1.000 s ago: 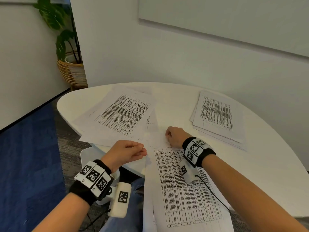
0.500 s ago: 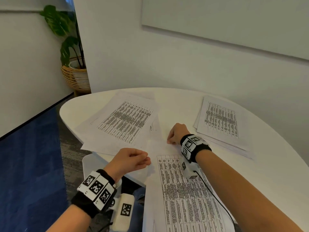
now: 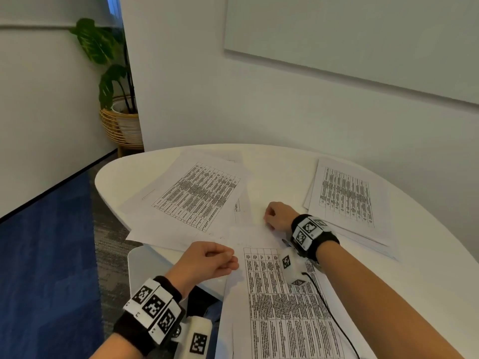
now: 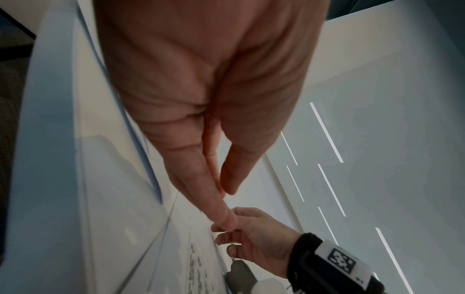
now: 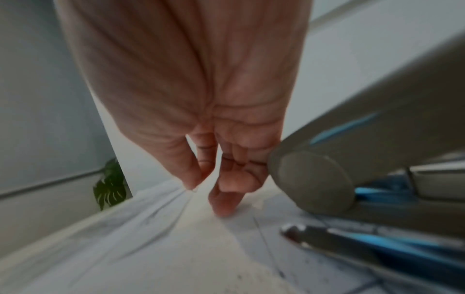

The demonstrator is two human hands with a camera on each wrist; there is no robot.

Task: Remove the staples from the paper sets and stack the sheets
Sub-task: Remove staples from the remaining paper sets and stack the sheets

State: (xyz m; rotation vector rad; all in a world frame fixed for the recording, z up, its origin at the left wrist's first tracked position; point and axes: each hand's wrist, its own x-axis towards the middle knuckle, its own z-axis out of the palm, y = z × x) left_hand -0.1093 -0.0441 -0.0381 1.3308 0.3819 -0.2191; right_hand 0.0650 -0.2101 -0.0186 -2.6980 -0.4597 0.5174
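A printed paper set [image 3: 282, 314] lies in front of me and hangs over the near edge of the white table [image 3: 285, 156]. My right hand [image 3: 268, 220] rests at its far blank margin with the fingers curled. In the right wrist view the thumb and a fingertip of that hand [image 5: 206, 197] pinch the creased top sheet [image 5: 141, 214]. My left hand [image 3: 228, 260] sits by the set's left edge, its thumb pressed against curled fingers [image 4: 214, 179]. Nothing shows between them. No staple is visible.
A spread of loose printed sheets [image 3: 197, 193] covers the table's far left. A neater pile [image 3: 347, 198] lies at the far right. A potted plant in a wicker basket [image 3: 121, 125] stands by the wall. A white seat [image 3: 145, 268] and blue carpet [image 3: 46, 255] lie below left.
The view has tilted up slightly. My right hand has crept a little farther from the printed table on the near set. My left hand keeps its pose.
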